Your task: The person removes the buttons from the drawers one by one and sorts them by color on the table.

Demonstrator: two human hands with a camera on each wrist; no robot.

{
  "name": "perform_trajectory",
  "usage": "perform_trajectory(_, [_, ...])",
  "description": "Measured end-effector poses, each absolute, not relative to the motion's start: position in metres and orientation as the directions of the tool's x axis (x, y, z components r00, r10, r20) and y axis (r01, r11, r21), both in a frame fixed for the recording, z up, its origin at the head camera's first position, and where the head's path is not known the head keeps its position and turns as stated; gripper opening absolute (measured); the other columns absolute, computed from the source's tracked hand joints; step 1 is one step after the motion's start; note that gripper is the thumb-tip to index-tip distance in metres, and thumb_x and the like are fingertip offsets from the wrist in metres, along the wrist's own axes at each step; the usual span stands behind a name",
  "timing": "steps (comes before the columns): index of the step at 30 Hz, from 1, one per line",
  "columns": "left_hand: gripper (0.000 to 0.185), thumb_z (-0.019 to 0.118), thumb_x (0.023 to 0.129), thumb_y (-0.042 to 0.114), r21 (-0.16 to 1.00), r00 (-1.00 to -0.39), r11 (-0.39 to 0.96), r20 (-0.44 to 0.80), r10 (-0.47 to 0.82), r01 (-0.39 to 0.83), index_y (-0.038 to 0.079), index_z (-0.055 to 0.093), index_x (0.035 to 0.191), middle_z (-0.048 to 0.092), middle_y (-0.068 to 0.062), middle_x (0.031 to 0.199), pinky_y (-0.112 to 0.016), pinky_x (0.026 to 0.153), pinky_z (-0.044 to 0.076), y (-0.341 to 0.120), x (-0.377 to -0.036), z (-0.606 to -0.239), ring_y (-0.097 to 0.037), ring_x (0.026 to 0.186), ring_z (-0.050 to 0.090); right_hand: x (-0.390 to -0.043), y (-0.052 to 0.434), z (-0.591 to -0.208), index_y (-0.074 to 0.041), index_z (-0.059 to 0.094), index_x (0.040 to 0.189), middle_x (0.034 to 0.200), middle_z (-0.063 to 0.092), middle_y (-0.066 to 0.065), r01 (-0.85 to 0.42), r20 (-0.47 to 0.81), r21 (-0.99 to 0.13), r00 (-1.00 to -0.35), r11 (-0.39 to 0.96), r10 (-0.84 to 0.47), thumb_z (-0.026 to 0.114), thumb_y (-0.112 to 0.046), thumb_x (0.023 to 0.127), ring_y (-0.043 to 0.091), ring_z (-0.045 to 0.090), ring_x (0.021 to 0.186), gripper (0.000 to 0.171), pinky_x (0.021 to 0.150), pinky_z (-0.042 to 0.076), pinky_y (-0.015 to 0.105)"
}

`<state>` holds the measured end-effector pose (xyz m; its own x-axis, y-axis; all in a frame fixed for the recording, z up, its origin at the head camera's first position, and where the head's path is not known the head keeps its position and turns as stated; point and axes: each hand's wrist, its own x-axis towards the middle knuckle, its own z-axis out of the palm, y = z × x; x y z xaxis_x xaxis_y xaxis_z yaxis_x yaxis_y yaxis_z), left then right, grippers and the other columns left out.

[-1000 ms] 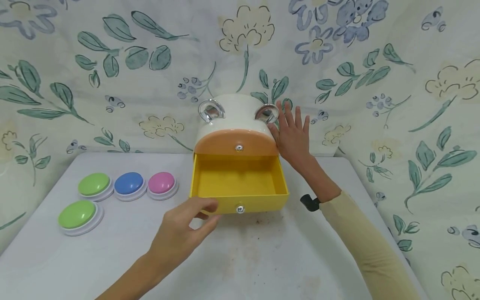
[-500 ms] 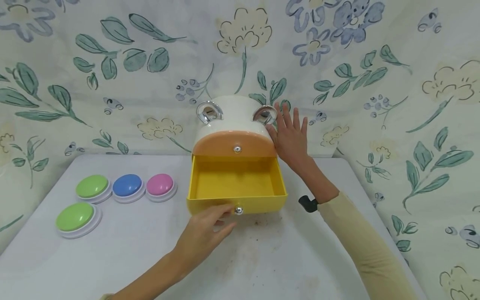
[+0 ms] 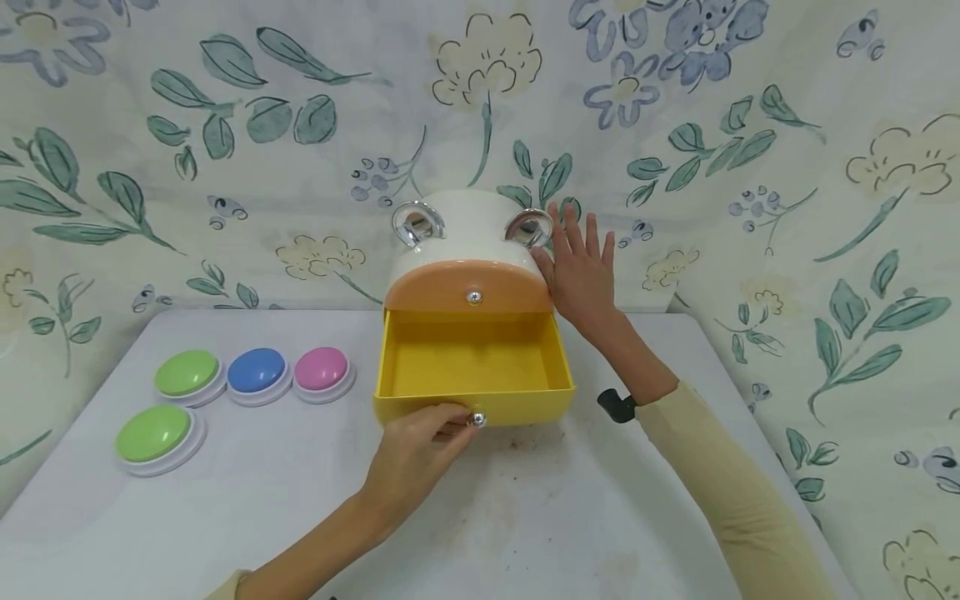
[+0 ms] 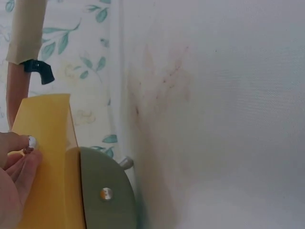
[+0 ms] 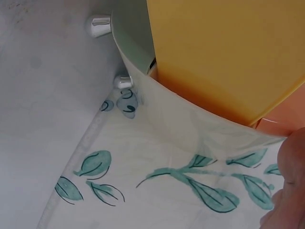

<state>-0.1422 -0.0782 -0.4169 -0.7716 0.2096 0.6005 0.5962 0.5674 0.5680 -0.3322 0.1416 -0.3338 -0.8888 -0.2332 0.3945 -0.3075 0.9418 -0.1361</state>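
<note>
A small white drawer cabinet (image 3: 468, 221) with silver ring-like ears stands at the back of the table. Its yellow drawer (image 3: 474, 358) is pulled out, with nothing inside it. My left hand (image 3: 412, 454) pinches the round silver knob (image 3: 477, 420) on the drawer's front between thumb and fingers. In the left wrist view, the fingertips are at that knob (image 4: 32, 142). My right hand (image 3: 581, 279) rests with fingers spread along the cabinet's right side, near the ear. Above the yellow drawer, an orange drawer front (image 3: 471, 287) with its own knob is closed.
Left of the cabinet lie two green push buttons (image 3: 153, 433), a blue one (image 3: 257, 370) and a pink one (image 3: 321, 368), on white bases. A grey-green drawer front (image 4: 107, 181) shows below the yellow drawer. A floral cloth (image 3: 300, 167) hangs close behind.
My left hand has moved right along the drawer front, and its thumb and fingers have closed on the knob. The right hand and the drawer have stayed in place.
</note>
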Motion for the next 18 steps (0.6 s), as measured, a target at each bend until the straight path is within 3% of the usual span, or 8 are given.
perform_trajectory(18, [0.026, 0.085, 0.078, 0.004, 0.544, -0.752, 0.574, 0.625, 0.209, 0.612, 0.001, 0.074, 0.102, 0.073, -0.005, 0.095, -0.024, 0.075, 0.059, -0.083, -0.166, -0.413, -0.015, 0.085, 0.071, -0.333, 0.141, -0.334, -0.015, 0.010, 0.161, 0.166, 0.010, 0.011, -0.311, 0.399, -0.136, -0.886, 0.941, -0.236, 0.035, -0.043, 0.108, 0.040, 0.006, 0.150, 0.065, 0.118, -0.003, 0.059])
